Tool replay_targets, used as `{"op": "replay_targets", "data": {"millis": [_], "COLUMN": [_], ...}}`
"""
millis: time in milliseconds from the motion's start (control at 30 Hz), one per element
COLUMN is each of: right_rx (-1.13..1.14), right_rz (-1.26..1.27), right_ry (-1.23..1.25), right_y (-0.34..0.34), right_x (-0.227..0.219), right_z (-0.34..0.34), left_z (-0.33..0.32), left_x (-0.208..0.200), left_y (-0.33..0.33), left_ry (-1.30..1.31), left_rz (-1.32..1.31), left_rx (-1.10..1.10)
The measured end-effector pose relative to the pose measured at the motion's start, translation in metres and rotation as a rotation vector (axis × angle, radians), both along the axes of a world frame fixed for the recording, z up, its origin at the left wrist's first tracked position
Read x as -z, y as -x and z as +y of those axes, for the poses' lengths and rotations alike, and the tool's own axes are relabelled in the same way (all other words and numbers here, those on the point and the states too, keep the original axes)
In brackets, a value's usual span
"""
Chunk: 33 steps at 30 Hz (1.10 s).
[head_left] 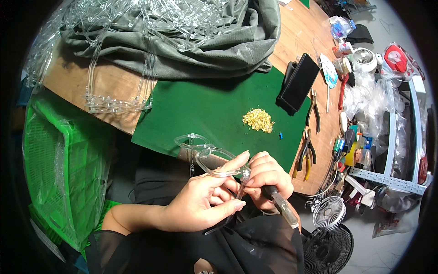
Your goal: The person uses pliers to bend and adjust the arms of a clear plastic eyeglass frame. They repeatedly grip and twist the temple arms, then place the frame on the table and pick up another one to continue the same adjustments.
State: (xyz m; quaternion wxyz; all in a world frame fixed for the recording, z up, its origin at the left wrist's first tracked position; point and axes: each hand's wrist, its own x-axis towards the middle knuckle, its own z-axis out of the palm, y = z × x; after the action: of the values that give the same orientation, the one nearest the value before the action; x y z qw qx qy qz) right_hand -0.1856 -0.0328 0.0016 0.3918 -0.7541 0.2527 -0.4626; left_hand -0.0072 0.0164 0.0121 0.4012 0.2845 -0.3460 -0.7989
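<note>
My left hand (205,198) holds a clear plastic eyeglass frame (211,157) by its near corner, fingers spread along the rim and temple arm. My right hand (266,176) is closed around a small tool with a black grip and clear handle (283,206), its tip at the hinge corner of the frame. Both hands are over my lap, just in front of the green felt mat (200,109). A small heap of tiny gold parts (258,120) lies on the mat, beyond my right hand.
A pile of clear frames (150,18) rests on grey cloth at the back. More clear pieces (118,91) lie on the wooden table. A green crate (54,169) stands at left. A black phone (299,82), pliers (306,153), fans and clutter fill the right.
</note>
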Motion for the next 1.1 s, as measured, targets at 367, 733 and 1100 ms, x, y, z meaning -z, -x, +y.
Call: {"op": "replay_targets", "data": {"millis": [367,733,1100], "right_rx": [-0.004,0.039,0.049], "right_rz": [0.053,0.025,0.063], "right_ry": [0.021,-0.009,0.064], "right_y": [0.0016,0.0032,0.0039], "right_x": [-0.0031,-0.0017,-0.0021], "right_z": [-0.0008,0.0032,0.0039], "left_z": [-0.0013,-0.0007,-0.0061], "left_x": [0.0027,0.0038,-0.0027], "left_y": [-0.0026,0.0016,-0.0012], "left_ry": [0.017,-0.062,-0.225], "left_rz": [-0.014,0.044,0.162], "left_rx": [0.044,0.068,0.113]}}
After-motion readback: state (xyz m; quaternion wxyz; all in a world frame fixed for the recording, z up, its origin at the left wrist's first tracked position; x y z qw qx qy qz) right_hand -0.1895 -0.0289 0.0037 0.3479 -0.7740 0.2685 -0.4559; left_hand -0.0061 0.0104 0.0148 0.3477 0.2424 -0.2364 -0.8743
